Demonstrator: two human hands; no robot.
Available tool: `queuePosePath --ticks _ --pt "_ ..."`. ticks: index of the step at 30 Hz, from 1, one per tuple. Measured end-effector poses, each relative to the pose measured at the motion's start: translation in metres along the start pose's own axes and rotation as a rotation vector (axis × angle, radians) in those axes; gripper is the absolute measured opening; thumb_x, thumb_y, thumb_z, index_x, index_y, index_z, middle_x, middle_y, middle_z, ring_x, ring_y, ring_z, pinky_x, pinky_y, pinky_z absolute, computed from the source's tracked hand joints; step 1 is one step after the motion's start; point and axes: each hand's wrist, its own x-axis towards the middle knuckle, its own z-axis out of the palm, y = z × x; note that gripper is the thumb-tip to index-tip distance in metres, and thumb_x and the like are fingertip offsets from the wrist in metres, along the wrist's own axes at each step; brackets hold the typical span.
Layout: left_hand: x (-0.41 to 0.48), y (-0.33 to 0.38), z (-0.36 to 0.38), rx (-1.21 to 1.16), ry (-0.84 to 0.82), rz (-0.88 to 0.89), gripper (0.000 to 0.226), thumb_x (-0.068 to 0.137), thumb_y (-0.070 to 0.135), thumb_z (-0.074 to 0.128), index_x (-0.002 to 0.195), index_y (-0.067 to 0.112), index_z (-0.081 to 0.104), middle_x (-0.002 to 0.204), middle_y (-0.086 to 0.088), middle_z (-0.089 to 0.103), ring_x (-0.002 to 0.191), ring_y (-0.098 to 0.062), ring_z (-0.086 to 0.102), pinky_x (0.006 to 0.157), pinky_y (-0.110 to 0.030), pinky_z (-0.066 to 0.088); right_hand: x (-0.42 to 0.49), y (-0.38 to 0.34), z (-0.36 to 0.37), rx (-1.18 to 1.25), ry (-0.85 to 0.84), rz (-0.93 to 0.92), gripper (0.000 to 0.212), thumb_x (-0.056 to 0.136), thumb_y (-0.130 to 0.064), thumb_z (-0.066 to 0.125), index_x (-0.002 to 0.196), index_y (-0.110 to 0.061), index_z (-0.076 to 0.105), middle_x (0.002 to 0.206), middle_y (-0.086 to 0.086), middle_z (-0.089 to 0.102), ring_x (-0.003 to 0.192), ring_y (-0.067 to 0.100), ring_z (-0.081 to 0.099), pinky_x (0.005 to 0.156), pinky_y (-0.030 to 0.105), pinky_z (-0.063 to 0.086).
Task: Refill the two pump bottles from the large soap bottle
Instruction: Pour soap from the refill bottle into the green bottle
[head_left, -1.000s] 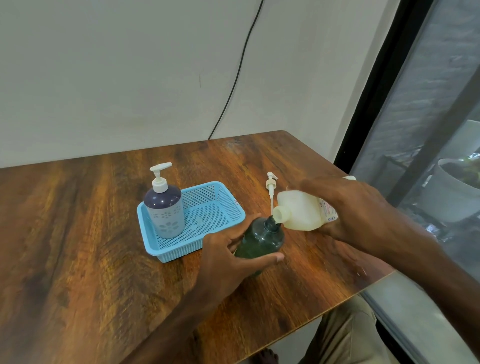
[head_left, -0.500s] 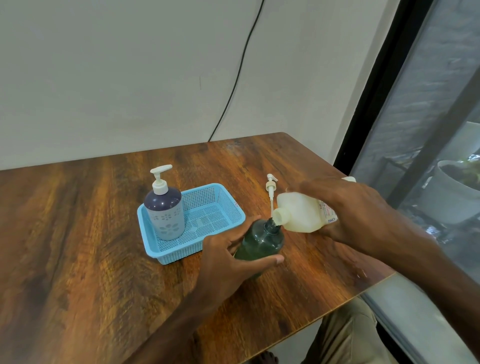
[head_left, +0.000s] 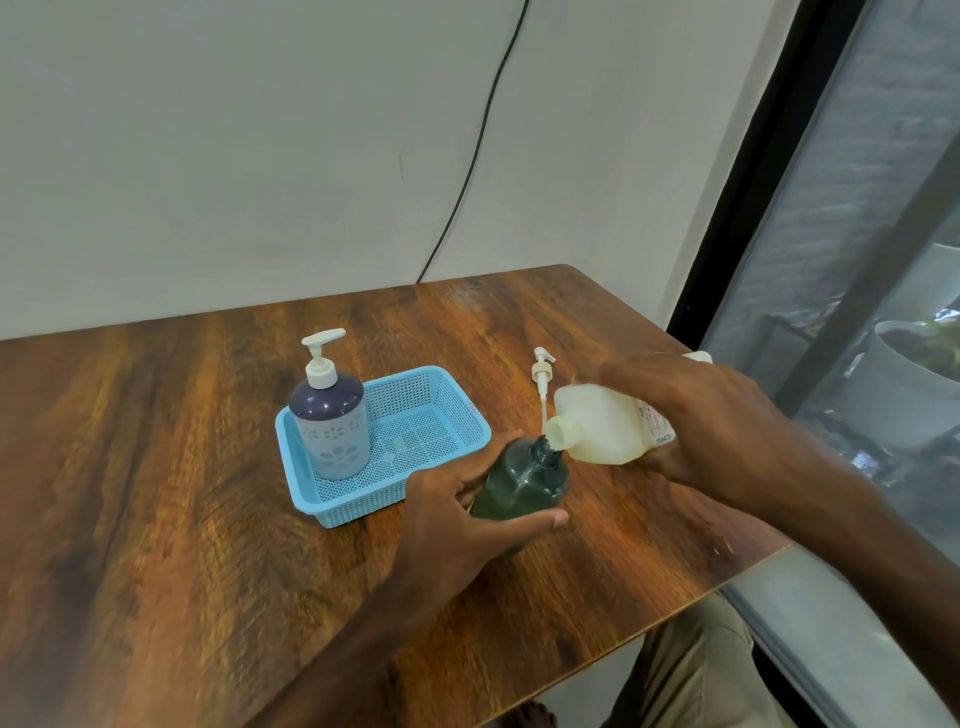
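Large soap bottle (head_left: 602, 426) is tipped, mouth at the open neck of the green pump bottle (head_left: 524, 483), just right of the blue basket (head_left: 358, 512). The right hand (head_left: 711, 421) clasps it, and the left hand (head_left: 467, 514) curls round the green one. Flow I can't make out. The purple pump bottle (head_left: 330, 421), capped, remains to do.

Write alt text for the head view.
Right hand tips the large soap bottle, mouth at the open neck of a dark green bottle gripped by the left hand. A purple pump bottle stands in a blue basket; a loose pump lies on the wooden table.
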Motion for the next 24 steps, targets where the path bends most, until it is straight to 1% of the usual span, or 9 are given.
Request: queuePosePath --ticks 2,6,10,12,14,16,19,22,24 --pt "0.0 0.0001 -0.0002 0.004 0.002 0.003 0.07 0.063 0.045 0.096 0.125 0.039 0.063 0.115 0.026 0.073 0.11 0.001 0.071 0.086 -0.021 0.061 0.0002 -0.0001 0.0 0.0 0.0 -0.003 0.084 0.066 -0.022 0.093 0.136 -0.039 0.051 0.134 -0.01 0.063 0.126 0.018 0.056 0.083 0.042 0.053" --pt "0.0 -0.0007 0.0001 0.011 -0.003 0.004 0.069 0.063 0.048 0.095 0.124 0.04 0.063 0.115 0.03 0.072 0.111 0.003 0.07 0.086 -0.02 0.061 0.0003 -0.0001 -0.0002 0.006 0.001 -0.008 0.081 0.066 -0.02 0.093 0.135 -0.036 0.054 0.132 -0.008 0.065 0.124 0.019 0.058 0.085 0.039 0.05" --pt "-0.0002 -0.0022 0.0003 0.018 -0.006 0.009 0.071 0.062 0.052 0.093 0.125 0.037 0.063 0.117 0.028 0.071 0.113 0.004 0.069 0.088 -0.019 0.06 -0.0002 -0.0005 -0.0004 0.017 0.003 -0.002 0.081 0.067 -0.018 0.092 0.136 -0.036 0.054 0.133 -0.007 0.064 0.125 0.02 0.057 0.086 0.043 0.052" --pt "0.0 -0.0029 0.0006 0.015 -0.013 0.009 0.073 0.063 0.051 0.094 0.127 0.032 0.066 0.118 0.025 0.072 0.114 0.003 0.069 0.089 -0.019 0.06 -0.0002 -0.0001 -0.0003 0.014 -0.007 0.0 0.081 0.067 -0.018 0.092 0.137 -0.036 0.054 0.134 -0.007 0.063 0.127 0.02 0.056 0.087 0.04 0.049" --pt "0.0004 -0.0034 0.0009 0.01 -0.017 0.012 0.074 0.064 0.047 0.095 0.13 0.026 0.068 0.12 0.02 0.074 0.114 0.001 0.07 0.09 -0.022 0.06 -0.0001 0.0 -0.0003 0.007 -0.011 0.0 0.082 0.066 -0.02 0.093 0.137 -0.036 0.054 0.135 -0.007 0.063 0.127 0.021 0.056 0.088 0.042 0.049" --pt "0.0001 -0.0018 0.0008 0.012 -0.012 0.019 0.071 0.064 0.044 0.096 0.128 0.03 0.067 0.116 0.025 0.073 0.112 0.003 0.07 0.089 -0.019 0.06 -0.0001 0.0 -0.0005 0.003 -0.011 0.0 0.083 0.066 -0.021 0.093 0.137 -0.036 0.053 0.135 -0.007 0.063 0.128 0.022 0.056 0.086 0.046 0.053" --pt "0.0 0.0008 0.0001 0.008 -0.015 0.02 0.069 0.064 0.044 0.095 0.124 0.04 0.063 0.112 0.034 0.071 0.111 0.005 0.069 0.088 -0.015 0.058 -0.0002 -0.0003 -0.0004 0.009 -0.007 -0.004 0.084 0.066 -0.02 0.093 0.137 -0.038 0.052 0.135 -0.008 0.063 0.128 0.022 0.056 0.085 0.048 0.055" --pt "0.0006 0.0013 0.0002 0.016 -0.014 0.013 0.068 0.063 0.048 0.094 0.123 0.043 0.061 0.112 0.033 0.071 0.111 0.005 0.07 0.088 -0.017 0.059 0.0 -0.0001 -0.0002 0.009 -0.001 -0.011 0.084 0.066 -0.02 0.093 0.136 -0.039 0.05 0.135 -0.008 0.063 0.127 0.022 0.057 0.083 0.048 0.055" --pt "0.0007 0.0003 0.0004 0.016 -0.011 0.016 0.07 0.063 0.047 0.094 0.125 0.04 0.062 0.114 0.03 0.071 0.111 0.004 0.069 0.088 -0.016 0.058 0.0004 0.0001 -0.0002 -0.002 -0.008 -0.008 0.083 0.066 -0.02 0.092 0.136 -0.038 0.051 0.134 -0.009 0.063 0.127 0.02 0.056 0.083 0.047 0.056"
